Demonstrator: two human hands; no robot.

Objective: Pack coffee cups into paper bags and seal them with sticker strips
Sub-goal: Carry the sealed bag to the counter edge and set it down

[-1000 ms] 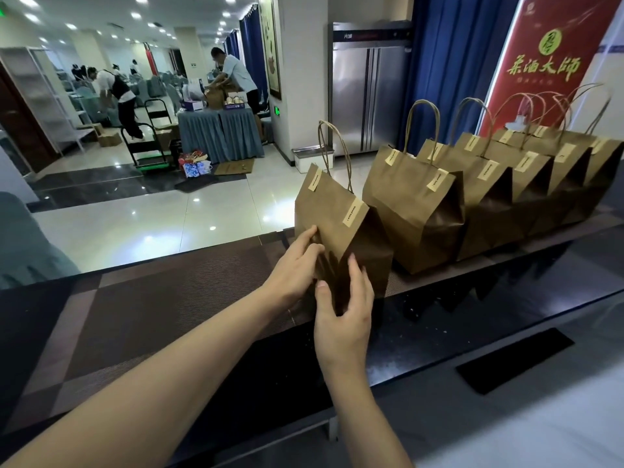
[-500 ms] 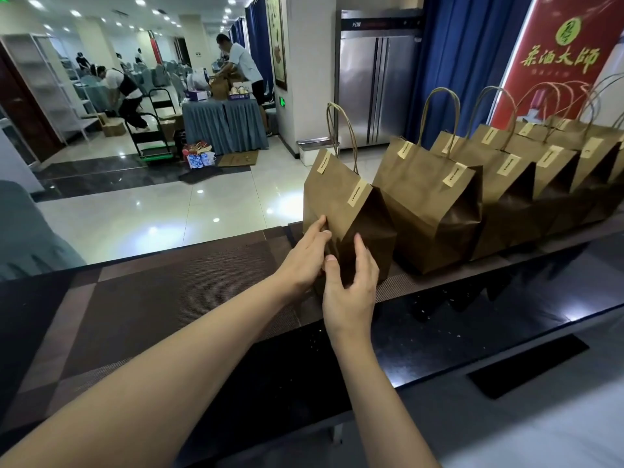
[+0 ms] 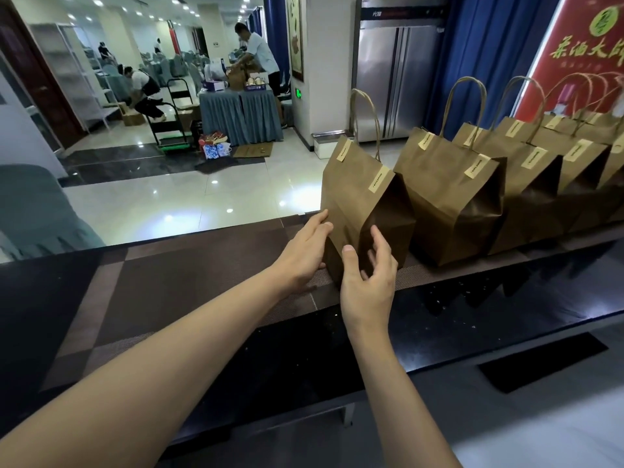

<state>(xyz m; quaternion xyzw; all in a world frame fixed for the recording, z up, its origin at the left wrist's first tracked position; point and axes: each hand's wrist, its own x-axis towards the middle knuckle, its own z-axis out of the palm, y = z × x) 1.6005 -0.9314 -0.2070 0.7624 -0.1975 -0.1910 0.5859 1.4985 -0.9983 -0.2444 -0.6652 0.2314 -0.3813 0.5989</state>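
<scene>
A brown paper bag [image 3: 358, 194] with twine handles stands upright on the dark counter [image 3: 189, 275], its folded top held down by two pale sticker strips [image 3: 379, 179]. My left hand [image 3: 305, 249] lies flat against the bag's left face with straight fingers. My right hand [image 3: 369, 280] is at the bag's near corner, thumb up and fingers loosely spread, touching the dark side panel. The cups are not visible. The bag stands close to the left end of a row of sealed bags [image 3: 449, 197].
Several sealed brown bags line the counter to the right, up to a red banner [image 3: 580, 52]. Beyond the counter lie a shiny tiled floor, a steel refrigerator [image 3: 395, 69] and a draped table [image 3: 241, 114] where people work. A grey chair cover [image 3: 30, 211] is at left.
The bag has shifted right, closer to the row of sealed bags. My right hand's fingers have loosened and spread from the bag's corner. The view has moved nearer.
</scene>
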